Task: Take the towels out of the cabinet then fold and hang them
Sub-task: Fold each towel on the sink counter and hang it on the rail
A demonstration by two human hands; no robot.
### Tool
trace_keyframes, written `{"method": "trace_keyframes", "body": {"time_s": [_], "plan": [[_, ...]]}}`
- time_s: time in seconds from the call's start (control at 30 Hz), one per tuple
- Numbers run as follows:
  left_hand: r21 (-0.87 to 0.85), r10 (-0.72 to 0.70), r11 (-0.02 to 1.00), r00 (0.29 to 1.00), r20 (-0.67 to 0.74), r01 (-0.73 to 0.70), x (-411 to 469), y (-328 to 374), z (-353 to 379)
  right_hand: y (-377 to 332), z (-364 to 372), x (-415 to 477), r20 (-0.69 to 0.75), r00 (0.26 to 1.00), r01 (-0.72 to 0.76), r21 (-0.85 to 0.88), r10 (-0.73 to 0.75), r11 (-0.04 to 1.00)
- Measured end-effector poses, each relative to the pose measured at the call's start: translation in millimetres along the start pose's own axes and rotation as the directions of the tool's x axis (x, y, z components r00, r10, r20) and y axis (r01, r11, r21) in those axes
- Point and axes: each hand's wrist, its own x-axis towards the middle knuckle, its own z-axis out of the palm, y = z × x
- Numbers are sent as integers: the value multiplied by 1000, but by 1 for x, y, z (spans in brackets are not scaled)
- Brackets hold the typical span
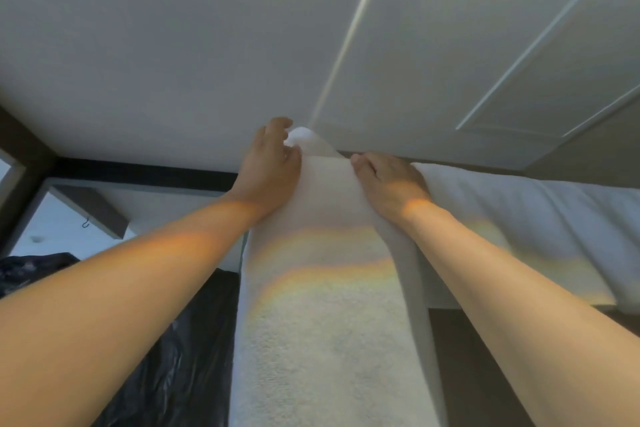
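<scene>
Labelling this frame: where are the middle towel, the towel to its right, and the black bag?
Middle towel (329,340): head view, its fluffy front face.
Right towel (536,218): head view, its upper fold.
Black bag (166,357): head view, its crinkled side.

Counted kind by kind

Two hands are seen, the left hand (270,166) and the right hand (388,180). Two white towels are counted, the middle towel (329,322) and the right towel (519,204). One black plastic bag (173,357), one small hook (86,224) and one panelled door (450,62) are made out. Whether the dark heap further left is a second bag cannot be told.
</scene>
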Motion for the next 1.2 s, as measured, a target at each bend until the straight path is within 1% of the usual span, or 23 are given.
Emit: {"method": "trace_keyframes", "body": {"time_s": [0.07, 0.1, 0.13, 0.17, 0.2, 0.27, 0.3, 0.33, 0.37, 0.43, 0.47, 0.53, 0.63, 0.7, 0.77, 0.8, 0.83, 0.87, 0.9, 0.93, 1.0, 1.07, 1.2], "plan": [[49, 74, 996, 990, -123, -68, -12, -7, -1, -2, -1, 3, 28, 1000, -12, -20, 13, 1000], [101, 97, 992, 982, -163, -82, -19, -10, -1, -3, -2, 4, 35, 999, -20, -30, 21, 999], [126, 78, 990, 980, -184, -55, -25, -14, 0, -3, -2, 4, 35, 999, -27, -35, 28, 999], [110, 4, 994, 984, -176, 15, -28, -18, 0, -3, -2, 5, 30, 999, -33, -38, 35, 999], [56, -110, 991, 984, -139, 118, -30, -20, 0, -4, -2, 6, 28, 999, -43, -39, 44, 998], [-90, -322, 943, 946, -23, 319, -29, -23, 1, -6, -3, 9, 41, 997, -59, -53, 61, 997], [-146, -373, 918, 928, -2, 368, -27, -24, 1, -7, -4, 11, 47, 997, -64, -66, 67, 996], [-179, -387, 908, 922, -11, 379, -25, -23, 0, -8, -5, 13, 53, 996, -70, -79, 75, 994], [-179, -361, 921, 931, -53, 347, -22, -21, -1, -9, -6, 15, 60, 995, -77, -91, 82, 993], [-81, -217, 975, 967, -137, 207, -15, -18, -2, -10, -7, 19, 79, 992, -92, -111, 101, 990], [-16, -135, 991, 980, -146, 134, -11, -17, -3, -10, -7, 21, 90, 990, -100, -122, 111, 988], [116, -39, 992, 996, -81, 49, -5, -15, -3, -10, -9, 23, 96, 988, -107, -136, 120, 985], [222, -61, 974, 997, 37, 52, 0, -16, -1, -7, -9, 22, 100, 990, -91, -80, 98, 993], [230, -76, 971, 996, 43, 64, 1, -16, -2, -4, -11, 17, 91, 992, -95, 80, 88, 992], [244, -84, 967, 995, 48, 70, 2, -16, -3, -3, -16, 6, 6, 993, -112, 309, 116, 944], [248, -90, 966, 994, 58, 73, 3, -15, -4, -2, -20, -2, -83, 988, -86, 401, 130, 912], [251, -96, 965, 993, 69, 76, 3, -13, -4, 0, -23, -13, -190, 972, -38, 451, 138, 892], [251, -102, 965, 992, 72, 81, 3, -12, -4, 3, -27, -26, -287, 948, 9, 456, 138, 890], [247, -110, 965, 992, 69, 90, 3, -12, -3, 6, -29, -38, -347, 927, 28, 443, 143, 896], [239, -120, 966, 991, 66, 101, 2, -12, -2, 11, -31, -50, -365, 916, 12, 433, 164, 901], [221, -129, 969, 990, 56, 113, 1, -11, 0, 21, -31, -67, -269, 928, -113, 460, 259, 881], [212, -128, 970, 991, 46, 115, 1, -10, 0, 28, -30, -73, -77, 930, -269, 520, 359, 811], [245, -141, 961, 989, 50, 124, 1, -8, -2, 22, -30, -76, 232, 902, -429, 557, 363, 711]]}}
